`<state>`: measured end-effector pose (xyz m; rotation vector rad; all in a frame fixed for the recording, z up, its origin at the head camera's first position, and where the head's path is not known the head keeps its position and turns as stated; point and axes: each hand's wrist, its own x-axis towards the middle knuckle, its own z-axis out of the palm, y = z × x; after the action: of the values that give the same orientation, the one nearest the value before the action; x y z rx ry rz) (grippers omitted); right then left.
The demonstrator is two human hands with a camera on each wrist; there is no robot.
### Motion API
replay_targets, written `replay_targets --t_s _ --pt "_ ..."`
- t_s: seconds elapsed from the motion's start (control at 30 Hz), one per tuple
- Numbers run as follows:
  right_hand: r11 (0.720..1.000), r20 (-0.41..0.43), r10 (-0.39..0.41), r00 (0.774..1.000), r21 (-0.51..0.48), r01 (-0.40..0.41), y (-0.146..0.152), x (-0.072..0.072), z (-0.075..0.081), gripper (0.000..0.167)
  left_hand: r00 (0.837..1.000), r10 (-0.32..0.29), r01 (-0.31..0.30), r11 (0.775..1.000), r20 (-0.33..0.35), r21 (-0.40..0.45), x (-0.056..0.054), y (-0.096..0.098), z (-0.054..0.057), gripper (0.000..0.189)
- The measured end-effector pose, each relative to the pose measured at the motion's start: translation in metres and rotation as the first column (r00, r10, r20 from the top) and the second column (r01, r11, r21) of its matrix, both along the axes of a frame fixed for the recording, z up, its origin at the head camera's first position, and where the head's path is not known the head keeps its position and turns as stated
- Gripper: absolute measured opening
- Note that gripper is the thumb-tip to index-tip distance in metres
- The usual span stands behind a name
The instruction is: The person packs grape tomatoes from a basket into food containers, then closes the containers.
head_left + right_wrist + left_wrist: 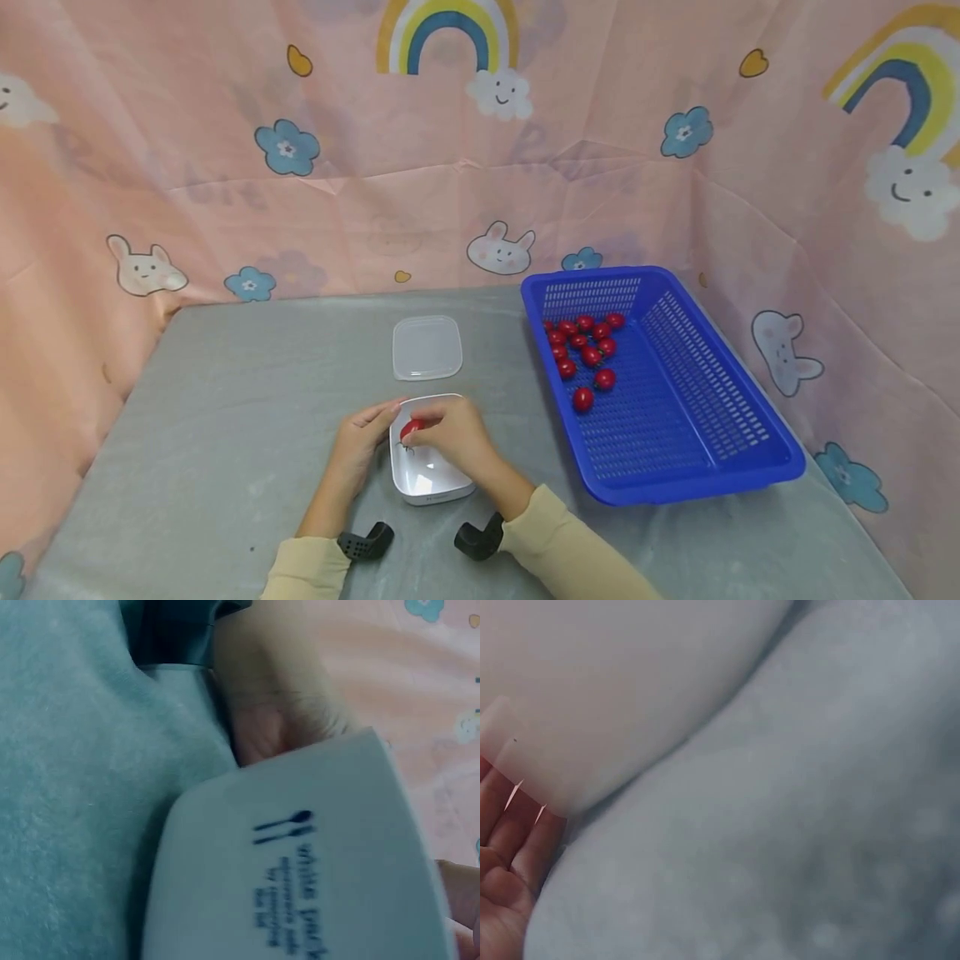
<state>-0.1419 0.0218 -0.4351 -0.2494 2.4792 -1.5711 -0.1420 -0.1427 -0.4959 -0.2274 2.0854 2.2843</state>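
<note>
- Nearest us lie two sleeves, each with a black mount at the wrist.
- The left hand holds the box at its far left corner, thumb at the rim; in the left wrist view we see its fingers along the wall.
- The right hand pinches one tomato between thumb and fingers, inside the outline of the box. We cannot tell whether it touches the floor there.
- We judge the tomato light and firm, its glossy skin slippery and apt to split under a hard squeeze; it is best taken round the middle with the fingertips, clear of the stem.
- The box looks light and stiff, and we would steady it by rim or wall.
- Beyond the box lies a translucent lid, flat on the desk.
- At right stands a blue basket; more tomatoes gather mostly toward its far left corner.
</note>
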Motion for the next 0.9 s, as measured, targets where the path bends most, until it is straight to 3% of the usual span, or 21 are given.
replay_targets --t_s 0.5,0.9 --pt "0.998 -0.025 -0.020 1.000 0.058 0.021 -0.011 0.002 -0.015 0.030 1.000 0.008 -0.008 1.000 -0.005 -0.024 0.002 -0.001 0.000 0.033" --pt "0.986 -0.022 -0.015 1.000 0.164 0.018 -0.016 -0.002 -0.020 0.029 1.000 0.003 -0.003 1.000 -0.013 -0.001 0.001 0.000 -0.001 0.029"
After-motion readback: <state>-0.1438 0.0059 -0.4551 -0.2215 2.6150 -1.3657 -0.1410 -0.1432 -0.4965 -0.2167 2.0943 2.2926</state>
